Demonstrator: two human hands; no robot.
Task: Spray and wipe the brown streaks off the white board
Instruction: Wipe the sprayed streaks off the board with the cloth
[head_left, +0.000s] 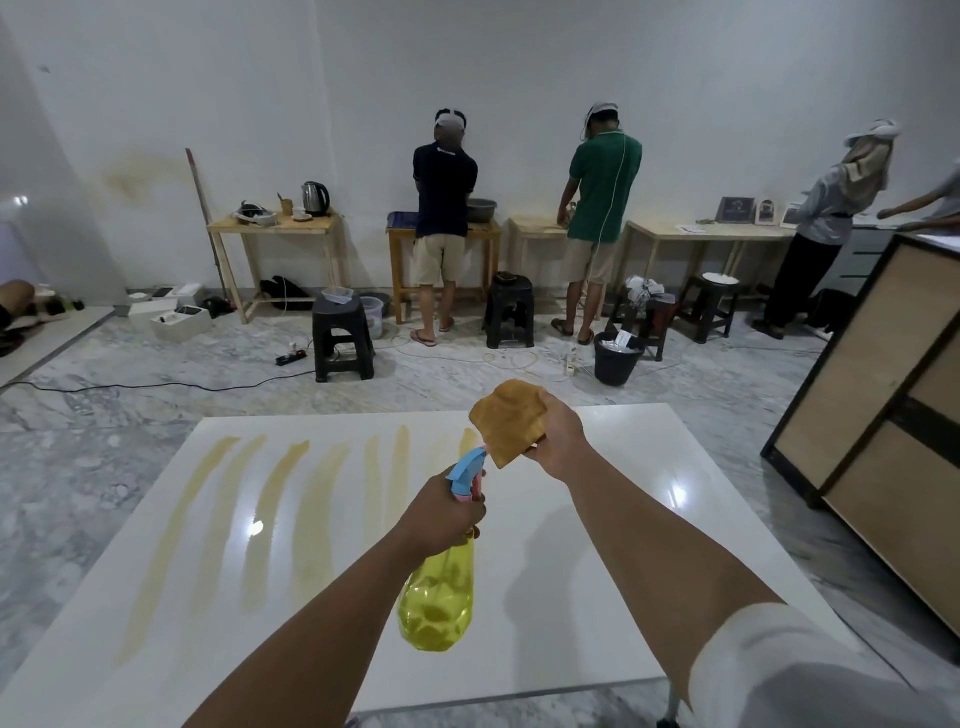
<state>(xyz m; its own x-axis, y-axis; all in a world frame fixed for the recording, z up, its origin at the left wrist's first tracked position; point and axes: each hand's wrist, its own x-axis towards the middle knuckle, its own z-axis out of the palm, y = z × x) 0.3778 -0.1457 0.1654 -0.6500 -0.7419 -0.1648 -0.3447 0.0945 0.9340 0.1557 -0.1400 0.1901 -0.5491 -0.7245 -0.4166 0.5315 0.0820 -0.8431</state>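
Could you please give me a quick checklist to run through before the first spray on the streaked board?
1. Spray bottle gripped by the left hand: ok.
2. Liquid in the bottle: ok, yellow liquid visible.
3. Nozzle aimed at the brown streaks: cannot tell; it points away from the person, the streaks lie further left.
4. Sponge ready in the right hand: ok, held above the white board.
5. Streaks already wiped: not ok, all still on the board.
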